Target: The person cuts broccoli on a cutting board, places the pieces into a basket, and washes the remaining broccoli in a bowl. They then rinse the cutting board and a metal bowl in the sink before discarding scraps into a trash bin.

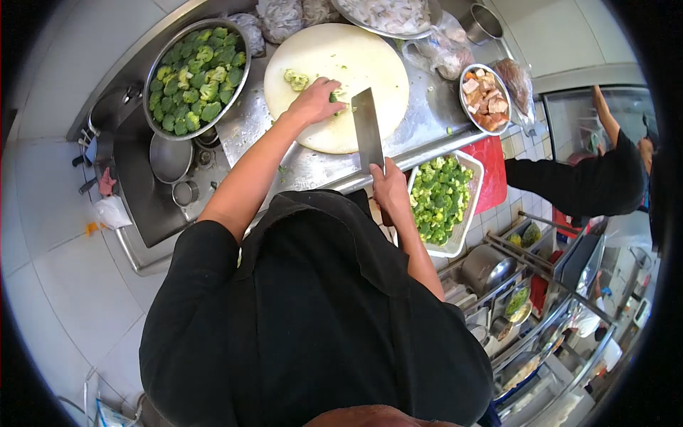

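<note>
My right hand is closed around the handle of a cleaver, whose broad blade lies over the front right of the round cutting board. On the board, my left hand has its fingers curled over a piece of broccoli, mostly hidden beneath them. Another pale green broccoli floret rests just beyond that hand. Small green scraps dot the board. A large metal bowl full of broccoli florets stands to the left. Below the counter's edge, at right, a white basket holds more cut broccoli.
A bowl of meat chunks sits at the counter's right end, near plastic bags. Behind the board is a bowl of whitish pieces. The sink lies left, with pots. Another person reaches into a glass-fronted cabinet.
</note>
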`<state>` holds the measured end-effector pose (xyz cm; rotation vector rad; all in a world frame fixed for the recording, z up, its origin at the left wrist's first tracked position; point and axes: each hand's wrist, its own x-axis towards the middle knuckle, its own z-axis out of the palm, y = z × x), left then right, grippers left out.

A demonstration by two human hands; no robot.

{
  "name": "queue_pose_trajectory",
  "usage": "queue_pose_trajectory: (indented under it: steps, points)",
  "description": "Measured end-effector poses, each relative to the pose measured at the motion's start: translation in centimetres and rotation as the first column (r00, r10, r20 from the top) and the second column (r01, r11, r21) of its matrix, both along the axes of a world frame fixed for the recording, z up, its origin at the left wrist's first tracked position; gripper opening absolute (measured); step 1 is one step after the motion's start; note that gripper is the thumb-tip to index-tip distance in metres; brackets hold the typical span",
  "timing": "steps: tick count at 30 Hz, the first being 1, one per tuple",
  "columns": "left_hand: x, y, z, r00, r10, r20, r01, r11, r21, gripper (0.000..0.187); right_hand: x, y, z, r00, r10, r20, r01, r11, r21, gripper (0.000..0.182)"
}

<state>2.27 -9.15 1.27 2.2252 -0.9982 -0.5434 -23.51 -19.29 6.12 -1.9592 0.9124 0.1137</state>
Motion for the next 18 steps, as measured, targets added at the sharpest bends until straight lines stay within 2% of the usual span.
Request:
queue_pose_trajectory:
  steps: [3,4,5,6,9,15,18]
  points:
    - [0.2,0.1,-0.9,1.0,0.004,-0.013,-0.004,1.0,-0.026,0.055,0.0,-0.2,0.7,1.0,-0.003,-0.018,0.004,1.0,0.028,0.033]
    - [-0.3,0.2,-0.4,0.999,0.037,-0.012,-0.037,0.999,-0.021,0.053,0.2,-0.2,1.4,0.998,0.055,-0.011,-0.055,0.997,-0.057,0.034]
    - [-0.5,0.2,0.1,0.997,0.071,-0.011,-0.071,0.997,-0.016,0.051,0.3,-0.1,1.6,0.999,0.042,-0.004,-0.042,0.997,-0.063,0.035]
    - [-0.6,0.2,-0.2,0.995,0.073,0.069,-0.07,0.997,-0.045,0.048,0.5,0.0,1.6,1.0,0.03,0.003,-0.03,0.997,-0.069,0.035]
    - [-0.2,0.1,-0.7,0.999,0.051,0.005,-0.05,0.997,-0.061,0.044,1.1,0.0,1.9,0.999,0.02,0.03,-0.017,0.995,-0.095,0.039]
    - [-1.1,-0.3,-1.1,0.988,0.128,0.086,-0.119,0.988,-0.102,0.039,2.2,0.3,2.3,0.998,0.043,0.046,-0.036,0.988,-0.151,0.04]
    - [-1.4,-0.3,-0.8,0.987,0.154,0.052,-0.148,0.982,-0.116,0.039,2.3,0.5,2.4,0.998,0.061,0.026,-0.057,0.99,-0.13,0.039]
